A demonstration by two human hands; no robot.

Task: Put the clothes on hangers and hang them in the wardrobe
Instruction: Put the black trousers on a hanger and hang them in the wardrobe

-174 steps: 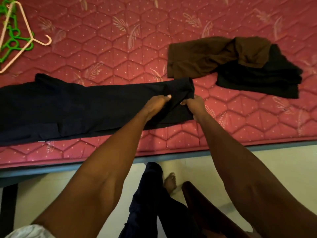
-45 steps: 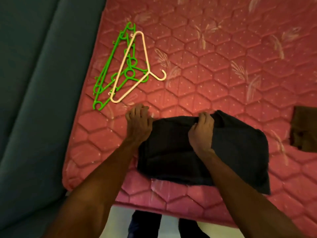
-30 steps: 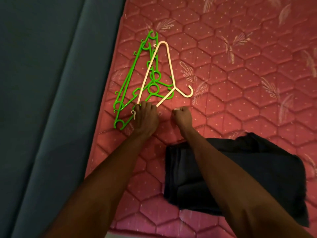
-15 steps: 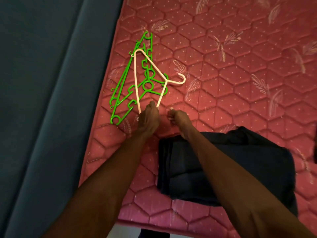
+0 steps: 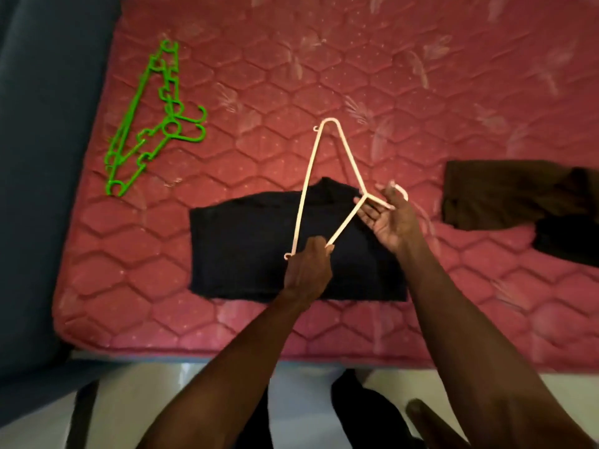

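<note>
1. The pale pink hanger is held up above the folded dark garment, which lies flat near the front edge of the red quilted mattress.
2. The left hand pinches the hanger's near corner, fingers curled round it.
3. The right hand lies palm up under the hanger's neck, fingers nearly straight, the hook just past its fingertips.
4. Green hangers lie well to the left; a brown garment and a black one lie to the right.

The brown garment runs off the right edge, over a black one also cut off there. The left hand hides the pale hanger's near corner.
</note>
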